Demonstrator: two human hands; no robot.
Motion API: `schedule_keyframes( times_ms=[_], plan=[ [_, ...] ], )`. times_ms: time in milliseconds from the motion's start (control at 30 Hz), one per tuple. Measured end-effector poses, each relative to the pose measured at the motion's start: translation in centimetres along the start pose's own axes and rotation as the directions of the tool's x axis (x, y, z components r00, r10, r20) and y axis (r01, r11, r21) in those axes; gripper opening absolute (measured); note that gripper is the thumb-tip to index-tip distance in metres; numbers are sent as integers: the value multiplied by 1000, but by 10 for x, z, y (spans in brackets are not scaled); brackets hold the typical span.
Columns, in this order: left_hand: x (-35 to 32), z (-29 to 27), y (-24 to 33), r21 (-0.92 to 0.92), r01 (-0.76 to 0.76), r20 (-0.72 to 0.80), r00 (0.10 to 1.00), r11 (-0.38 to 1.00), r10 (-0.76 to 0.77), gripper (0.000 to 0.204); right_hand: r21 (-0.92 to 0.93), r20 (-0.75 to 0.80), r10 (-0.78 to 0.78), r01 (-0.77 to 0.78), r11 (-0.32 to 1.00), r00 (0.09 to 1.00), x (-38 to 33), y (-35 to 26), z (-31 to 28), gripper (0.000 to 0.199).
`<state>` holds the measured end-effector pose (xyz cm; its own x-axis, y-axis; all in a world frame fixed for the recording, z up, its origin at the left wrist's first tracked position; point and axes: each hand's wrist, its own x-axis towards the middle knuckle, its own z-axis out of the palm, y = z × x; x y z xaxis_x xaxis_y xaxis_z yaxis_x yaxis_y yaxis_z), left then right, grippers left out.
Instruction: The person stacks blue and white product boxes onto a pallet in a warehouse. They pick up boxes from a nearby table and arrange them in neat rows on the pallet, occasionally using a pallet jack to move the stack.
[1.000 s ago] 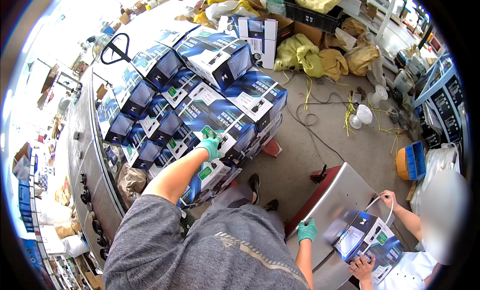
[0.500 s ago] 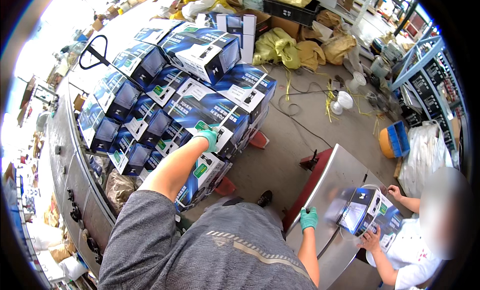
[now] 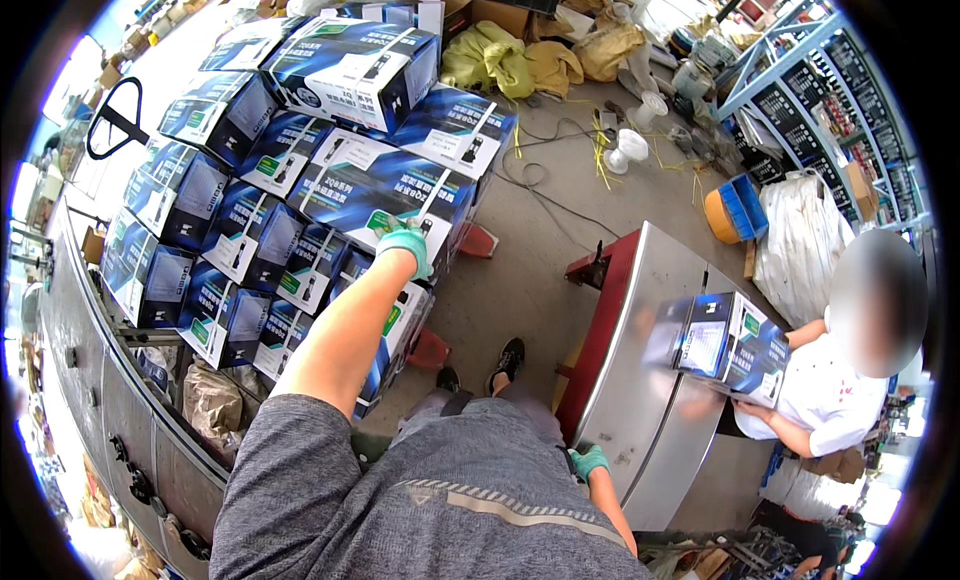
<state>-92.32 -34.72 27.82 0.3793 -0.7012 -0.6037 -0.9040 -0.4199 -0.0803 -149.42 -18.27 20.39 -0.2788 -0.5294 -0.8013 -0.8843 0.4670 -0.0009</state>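
Note:
My left hand [image 3: 405, 248], in a green glove, reaches to the stack. Its fingers are curled at the near edge of a blue and white printed cardboard box [image 3: 350, 185], where a white strap [image 3: 440, 190] runs over it. This box lies on other boxes of the same kind, and one more box [image 3: 350, 70] rests behind it, higher up. My right hand [image 3: 588, 462], also green-gloved, is low at the near edge of a metal-topped table [image 3: 640, 330]; its fingers are mostly hidden. Across that table a co-worker holds another such box [image 3: 735, 345] with both hands.
A black loop handle [image 3: 118, 120] stands beyond the stack's left side, and red feet [image 3: 480, 242] stick out at its right. On the floor lie a dark cable [image 3: 545, 195], white spools [image 3: 628, 150] and yellow straps. A blue and orange bin [image 3: 735, 208] stands behind the table.
The view has shifted to the right. My right hand has drawn back toward my body along the table. The co-worker's hands have moved on their box; my left hand stays at the same box.

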Motion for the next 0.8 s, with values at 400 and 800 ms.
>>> schedule_keyframes(
  times_ms=[400, 800],
  plan=[
    [-4, 0, -5, -30, 0, -24, 1000, 1000, 0, 116, 287, 145, 29, -70, 955, 989, 26, 22, 19, 34],
    [-12, -3, -3, -42, -33, -73, 997, 999, 30, 119, 281, 139, -9, -31, 959, 990, 17, 22, 17, 32]
  ],
)
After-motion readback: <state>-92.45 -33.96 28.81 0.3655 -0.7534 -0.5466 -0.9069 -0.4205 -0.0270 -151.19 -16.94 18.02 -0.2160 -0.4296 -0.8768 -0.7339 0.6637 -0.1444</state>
